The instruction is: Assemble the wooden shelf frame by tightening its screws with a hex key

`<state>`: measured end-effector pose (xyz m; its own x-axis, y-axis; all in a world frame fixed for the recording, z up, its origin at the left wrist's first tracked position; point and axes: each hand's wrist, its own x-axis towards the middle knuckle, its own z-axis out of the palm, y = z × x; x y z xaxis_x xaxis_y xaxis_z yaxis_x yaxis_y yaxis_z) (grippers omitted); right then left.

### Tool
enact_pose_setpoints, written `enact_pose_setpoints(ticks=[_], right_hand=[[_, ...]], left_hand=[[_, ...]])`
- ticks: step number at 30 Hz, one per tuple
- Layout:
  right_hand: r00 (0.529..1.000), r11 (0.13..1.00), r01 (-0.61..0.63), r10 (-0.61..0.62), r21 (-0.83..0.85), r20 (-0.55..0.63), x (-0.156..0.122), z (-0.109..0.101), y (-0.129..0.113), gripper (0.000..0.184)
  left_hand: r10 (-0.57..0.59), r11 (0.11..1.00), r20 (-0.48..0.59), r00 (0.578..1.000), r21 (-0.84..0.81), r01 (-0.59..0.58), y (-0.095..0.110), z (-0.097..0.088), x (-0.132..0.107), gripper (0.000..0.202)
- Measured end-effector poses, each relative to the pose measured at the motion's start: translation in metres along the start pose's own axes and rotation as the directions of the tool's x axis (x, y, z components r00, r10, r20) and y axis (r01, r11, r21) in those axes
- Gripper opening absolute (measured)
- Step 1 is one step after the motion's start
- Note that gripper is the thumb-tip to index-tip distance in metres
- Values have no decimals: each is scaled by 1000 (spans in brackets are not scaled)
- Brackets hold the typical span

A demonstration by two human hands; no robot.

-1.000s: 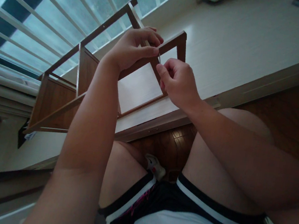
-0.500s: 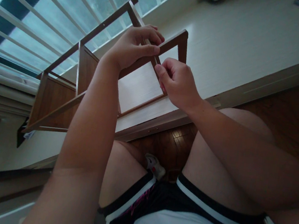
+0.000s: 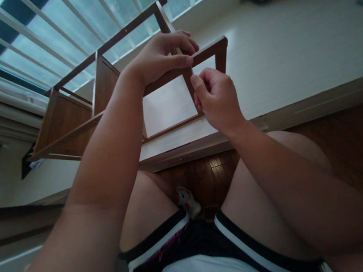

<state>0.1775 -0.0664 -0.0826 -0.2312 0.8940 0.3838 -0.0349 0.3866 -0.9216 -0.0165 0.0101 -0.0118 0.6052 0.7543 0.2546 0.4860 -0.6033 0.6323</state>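
A brown wooden shelf frame (image 3: 71, 112) lies tipped on the white floor in front of my knees. My left hand (image 3: 160, 55) is wrapped round one of its upper rails near a corner joint. My right hand (image 3: 216, 98) is closed in a pinch right beside the left thumb, at the same joint. What the right fingers pinch is too small to make out. A thin brown bar (image 3: 220, 54) of the frame shows above the right hand.
A window with white bars (image 3: 50, 16) fills the upper left. A white raised floor (image 3: 296, 48) lies beyond a sill strip (image 3: 323, 101), and dark wood parquet (image 3: 350, 145) is at right. My bare legs and black-and-white shorts (image 3: 219, 257) fill the lower view.
The right hand has shifted slightly at the joint, closing toward the left thumb. The thin light sliver seen between the fingers a second ago no longer shows. The left hand keeps its hold.
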Motion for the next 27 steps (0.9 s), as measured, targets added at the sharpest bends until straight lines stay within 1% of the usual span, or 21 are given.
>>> enact_pose_setpoints(ticks=[4, 8, 12, 17, 19, 21, 25, 27], right_hand=[[1000, 999, -16, 16, 37, 3, 0, 0, -1, 38], [999, 999, -34, 34, 42, -7, -1, -1, -1, 38], [1000, 1000, -22, 22, 12, 5, -1, -2, -1, 40], [999, 998, -39, 38, 44, 24, 1, -3, -3, 40], [998, 992, -60, 57, 110, 32, 1, -3, -3, 39], [995, 972, -99, 90, 215, 49, 1, -3, -4, 39], [979, 890, -203, 173, 409, 110, 1, 0, -5, 39], [967, 832, -254, 217, 493, 132, 1, 2, -6, 39]], left_hand=[[-16, 1000, 5, 1000, 16, 16, 0, 0, -1, 15], [-5, 1000, 11, 1000, 29, 5, 1, -1, -2, 24], [-27, 999, -3, 1000, 25, 27, 1, 0, -2, 14], [-11, 1000, -8, 1000, 14, 11, 0, 0, -2, 13], [1, 1000, -9, 1000, 10, -1, -1, 0, -2, 13], [11, 1000, 1, 1000, 13, -11, -2, -1, -2, 14], [5, 999, 14, 1000, 37, -6, -4, -2, -2, 21], [10, 999, 18, 1000, 49, -11, -3, -2, -2, 24]])
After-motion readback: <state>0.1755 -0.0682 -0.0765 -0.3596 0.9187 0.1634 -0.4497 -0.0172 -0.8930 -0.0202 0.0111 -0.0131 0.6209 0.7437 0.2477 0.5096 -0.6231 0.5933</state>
